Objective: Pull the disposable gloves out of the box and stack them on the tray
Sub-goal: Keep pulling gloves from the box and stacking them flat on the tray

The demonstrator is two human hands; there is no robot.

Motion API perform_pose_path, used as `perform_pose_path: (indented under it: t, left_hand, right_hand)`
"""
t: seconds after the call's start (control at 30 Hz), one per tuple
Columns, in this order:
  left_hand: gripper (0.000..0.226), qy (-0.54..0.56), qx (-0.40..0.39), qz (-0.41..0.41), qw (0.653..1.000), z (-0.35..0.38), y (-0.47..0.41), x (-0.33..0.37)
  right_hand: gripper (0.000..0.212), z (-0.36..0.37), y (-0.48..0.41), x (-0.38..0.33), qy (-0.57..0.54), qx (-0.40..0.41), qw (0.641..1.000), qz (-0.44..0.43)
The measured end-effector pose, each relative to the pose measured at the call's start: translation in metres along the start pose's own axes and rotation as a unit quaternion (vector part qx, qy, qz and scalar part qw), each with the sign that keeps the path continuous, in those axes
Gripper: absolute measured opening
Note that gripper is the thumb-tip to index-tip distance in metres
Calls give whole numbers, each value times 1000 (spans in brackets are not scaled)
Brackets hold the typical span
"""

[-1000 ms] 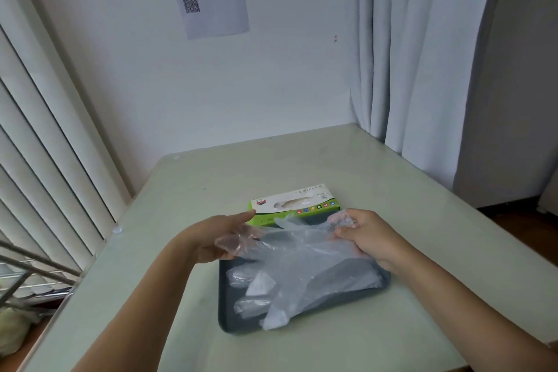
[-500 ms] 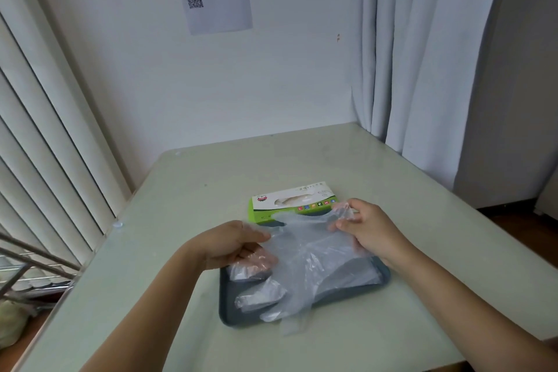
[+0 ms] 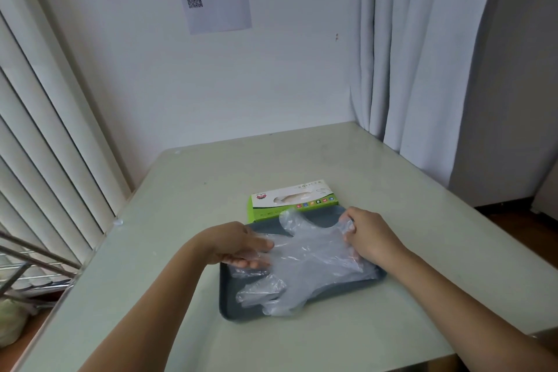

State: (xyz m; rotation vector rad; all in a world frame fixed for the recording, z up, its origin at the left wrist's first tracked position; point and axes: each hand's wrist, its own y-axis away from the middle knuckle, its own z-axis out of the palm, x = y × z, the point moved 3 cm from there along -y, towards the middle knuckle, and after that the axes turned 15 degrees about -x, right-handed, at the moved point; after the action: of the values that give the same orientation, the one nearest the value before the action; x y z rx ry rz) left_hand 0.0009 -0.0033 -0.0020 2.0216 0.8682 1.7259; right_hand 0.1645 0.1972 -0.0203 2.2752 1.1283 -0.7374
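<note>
A dark grey tray (image 3: 232,308) lies on the pale green table, and clear disposable gloves (image 3: 305,269) are spread flat over it. Their fingers point toward the tray's near left corner. My left hand (image 3: 238,246) rests on the left side of the top glove with fingers stretched out flat. My right hand (image 3: 367,234) pinches the cuff of the same glove at the tray's far right. Just behind the tray sits the green and white glove box (image 3: 291,198), lying flat.
The table (image 3: 347,166) stands against a white wall, with vertical blinds (image 3: 45,160) to the left and grey curtains (image 3: 422,54) to the right. A metal rack (image 3: 27,269) sits beside the table's left edge.
The glove held up between both hands has come down onto the tray. My left hand went from gripping its edge to lying flat on it.
</note>
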Motion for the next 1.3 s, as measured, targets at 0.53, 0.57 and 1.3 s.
perform_pose_path:
  t: [0.53, 0.57, 1.3]
  left_hand:
    - [34, -281, 201, -34, 938, 16, 27, 4]
    - [33, -295, 176, -50, 938, 22, 27, 2]
    - [35, -351, 174, -46, 919, 62, 19, -3]
  right_hand:
    - [40, 5, 10, -2, 88, 22, 996, 15]
    - [36, 3, 13, -5, 115, 36, 993, 15]
    - [26, 41, 27, 1, 199, -37, 967, -153]
